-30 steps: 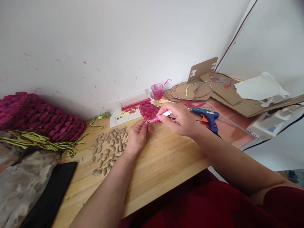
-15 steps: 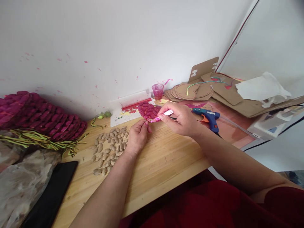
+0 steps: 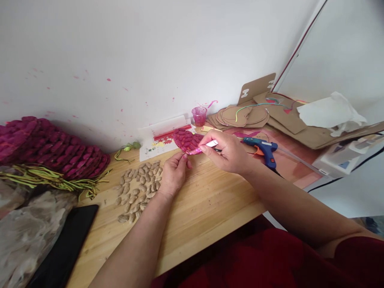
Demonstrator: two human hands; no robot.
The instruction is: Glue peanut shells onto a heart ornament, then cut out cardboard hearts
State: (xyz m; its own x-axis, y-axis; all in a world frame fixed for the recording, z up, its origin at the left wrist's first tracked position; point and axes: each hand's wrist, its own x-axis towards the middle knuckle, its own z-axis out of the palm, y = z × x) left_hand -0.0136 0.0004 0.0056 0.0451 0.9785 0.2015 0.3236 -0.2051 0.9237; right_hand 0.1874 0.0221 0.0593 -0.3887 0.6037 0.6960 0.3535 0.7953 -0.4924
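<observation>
We face a white wall [image 3: 168,48] flecked with pink, behind our wooden table [image 3: 210,208]. At left lies a clear plastic bag [image 3: 36,236], its contents indistinct; near the wall stands a pink-stained cup [image 3: 199,116]. Our forearms converge on the bumpy magenta piece [image 3: 186,138] between the hands: our left hand [image 3: 174,172] pinches its near edge, our right hand [image 3: 225,152] pinches a white pen-like tool [image 3: 213,143] against it.

I see the L arm [image 3: 136,242] angled fwd, L hand [image 3: 175,172] at its end in a thumb-to-finger pinch, R arm [image 3: 279,200] slanting in from the R side, R hand [image 3: 225,151] nearby, curled w/ a pen-type grip.
</observation>
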